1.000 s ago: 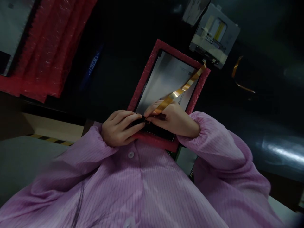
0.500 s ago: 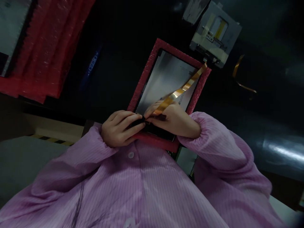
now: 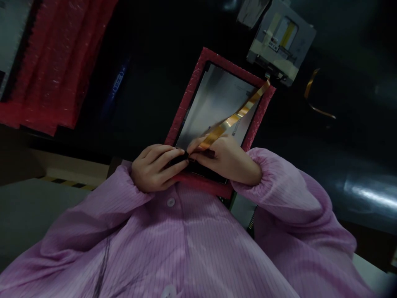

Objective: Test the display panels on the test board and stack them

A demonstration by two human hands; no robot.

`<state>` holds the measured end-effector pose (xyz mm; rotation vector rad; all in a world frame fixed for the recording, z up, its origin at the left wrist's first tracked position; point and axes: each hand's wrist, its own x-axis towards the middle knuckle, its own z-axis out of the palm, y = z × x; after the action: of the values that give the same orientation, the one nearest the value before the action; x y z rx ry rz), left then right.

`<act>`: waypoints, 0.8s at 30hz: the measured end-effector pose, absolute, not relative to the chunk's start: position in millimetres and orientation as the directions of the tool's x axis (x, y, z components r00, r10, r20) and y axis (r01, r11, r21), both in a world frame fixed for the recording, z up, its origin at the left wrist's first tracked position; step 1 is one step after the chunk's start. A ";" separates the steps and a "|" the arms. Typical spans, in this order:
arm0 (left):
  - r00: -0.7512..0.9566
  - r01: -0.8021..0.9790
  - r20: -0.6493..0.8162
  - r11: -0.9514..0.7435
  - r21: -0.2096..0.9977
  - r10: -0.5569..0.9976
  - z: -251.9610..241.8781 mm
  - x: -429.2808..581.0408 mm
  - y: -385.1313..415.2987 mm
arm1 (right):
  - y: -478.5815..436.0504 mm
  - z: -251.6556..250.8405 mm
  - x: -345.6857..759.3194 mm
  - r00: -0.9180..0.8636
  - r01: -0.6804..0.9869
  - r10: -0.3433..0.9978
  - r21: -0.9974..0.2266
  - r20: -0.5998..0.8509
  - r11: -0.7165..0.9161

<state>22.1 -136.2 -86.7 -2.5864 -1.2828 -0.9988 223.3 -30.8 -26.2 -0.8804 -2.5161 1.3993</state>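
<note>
A flat display panel (image 3: pixel 214 95) with a silvery back lies on a red bubble-wrap bag (image 3: pixel 186 93) close to my body. From the small grey metal fixture (image 3: pixel 283 41), a gold flat ribbon cable (image 3: pixel 234 119) runs slantwise over the panel to my right hand (image 3: pixel 228 159). That hand is closed, thumb and fingers pinching the cable's near end at the panel's lower edge. My left hand (image 3: pixel 159 167) is closed at the lower left corner, fingertips meeting those of the right. Something small and black shows between its fingers; its kind is hidden.
Several red bubble-wrap bags (image 3: pixel 58 66) are piled at the left, beside another panel (image 3: pixel 12 37). A blue pen-like tool (image 3: pixel 116 87) lies on the dark table. Right of the fixture is a loose curved gold strip (image 3: pixel 310 89). A grey block (image 3: pixel 252 12) stands at the back.
Both hands keep nearly the same pinch at the panel's lower edge. The view has shifted slightly, with the bags and blue tool appearing a little farther left.
</note>
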 end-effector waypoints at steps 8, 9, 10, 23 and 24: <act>0.436 0.747 0.583 -0.637 0.191 0.686 -87.2 21.3 -136.4 | -26.8 -29.7 225.0 -0.878 0.318 0.470 -0.841 -0.088 0.437; 0.437 0.745 0.584 -0.639 0.190 0.684 -87.3 21.3 -136.4 | -26.2 -30.3 225.2 -0.884 0.302 0.462 -0.841 -0.071 0.449; 0.438 0.744 0.584 -0.640 0.190 0.683 -87.4 21.2 -136.5 | -25.7 -30.7 225.4 -0.889 0.287 0.455 -0.840 -0.054 0.460; 0.445 0.745 0.589 -0.644 0.174 0.674 -86.7 21.6 -135.7 | -25.3 -26.6 223.8 -0.903 0.348 0.408 -0.784 -0.134 0.513; 0.447 0.746 0.586 -0.643 0.173 0.676 -86.9 21.4 -135.9 | -25.4 -26.7 223.6 -0.903 0.354 0.408 -0.778 -0.138 0.519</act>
<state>21.4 -135.9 -86.9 -2.5771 -1.2711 -0.9662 223.6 -25.4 -26.7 -0.6737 -2.6842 1.3521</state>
